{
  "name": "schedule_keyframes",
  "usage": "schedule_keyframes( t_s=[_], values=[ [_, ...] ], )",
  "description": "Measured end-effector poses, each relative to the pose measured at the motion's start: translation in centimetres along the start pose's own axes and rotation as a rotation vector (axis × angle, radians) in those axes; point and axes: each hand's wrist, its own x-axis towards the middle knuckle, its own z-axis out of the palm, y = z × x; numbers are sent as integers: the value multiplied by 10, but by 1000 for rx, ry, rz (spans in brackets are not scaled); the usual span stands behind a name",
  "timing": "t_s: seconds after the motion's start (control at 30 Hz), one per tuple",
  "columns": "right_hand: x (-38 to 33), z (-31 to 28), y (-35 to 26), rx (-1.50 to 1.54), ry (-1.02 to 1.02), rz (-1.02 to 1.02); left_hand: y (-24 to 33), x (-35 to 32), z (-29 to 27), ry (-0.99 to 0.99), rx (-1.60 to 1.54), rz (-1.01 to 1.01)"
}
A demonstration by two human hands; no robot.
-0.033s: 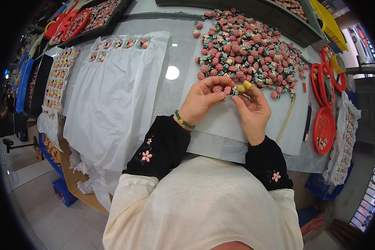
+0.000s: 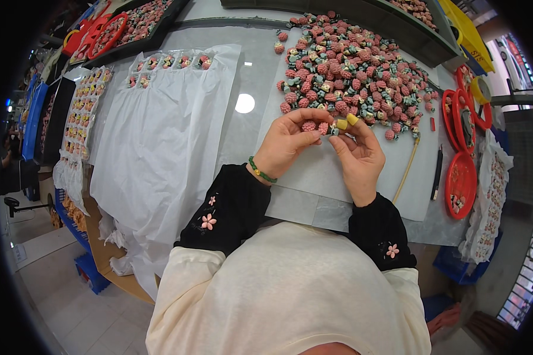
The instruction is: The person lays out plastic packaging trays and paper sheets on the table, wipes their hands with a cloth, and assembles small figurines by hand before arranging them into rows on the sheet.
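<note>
Two hands meet at the centre of the table. The left hand (image 2: 290, 142) pinches a small pink berry-shaped piece (image 2: 308, 126) between thumb and fingers, a green bracelet (image 2: 260, 171) on its wrist. The right hand (image 2: 356, 155), just beside it with yellow fingertip caps (image 2: 347, 121), grips another pink piece (image 2: 324, 127) touching the first. Both rest over a white sheet (image 2: 331, 171). At three o'clock lie a pale tube (image 2: 405, 168), a dark pen (image 2: 437, 171) and red round trays (image 2: 461, 177); the nearest holds a few small pieces. At one o'clock a loose heap of pink and green pieces (image 2: 355, 68) spreads over the sheet. At ten o'clock a second white sheet (image 2: 160, 142) carries finished pieces in rows (image 2: 172, 62). Farthest, at twelve and eleven o'clock, dark trays (image 2: 391, 15) hold more pink pieces.
</note>
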Motion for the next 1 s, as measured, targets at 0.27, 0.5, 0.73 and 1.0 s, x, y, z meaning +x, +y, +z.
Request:
schedule_keyframes(
  t_s=[0.27,0.5,0.73,1.0],
  values=[
    [2,-9,-1,-104,-16,16,-1,2,1,-54,-103,37],
    [1,-5,-1,-4,1,-1,-1,-1,4,-13,41,-48],
    [2,-5,0,-5,0,9,0,0,6,-3,250,-28],
    [1,-3,2,0,-2,3,-2,-2,4,30,250,10]
  ],
)
